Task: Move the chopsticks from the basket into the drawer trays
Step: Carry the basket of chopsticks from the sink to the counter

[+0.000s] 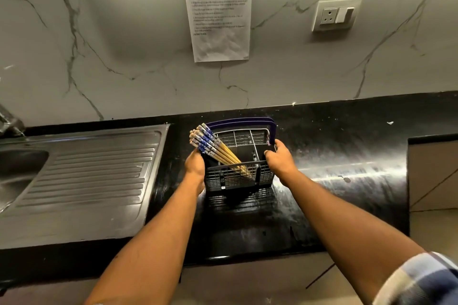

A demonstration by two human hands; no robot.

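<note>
A dark grey wire basket [239, 177] with a purple handle stands on the black counter. Several yellow chopsticks [224, 153] with blue-and-white tops lean out of it toward the upper left. My left hand [195, 164] presses against the basket's left side, just under the chopstick tops. My right hand [278, 156] grips the basket's right rim near the handle. The basket's other compartments look empty. No drawer or tray is in view.
A steel sink with a ribbed draining board [86, 171] lies to the left of the basket. A printed paper sheet [219, 10] and a wall socket [335, 16] hang on the marble wall behind. The counter [347, 168] ends at the right, with floor below.
</note>
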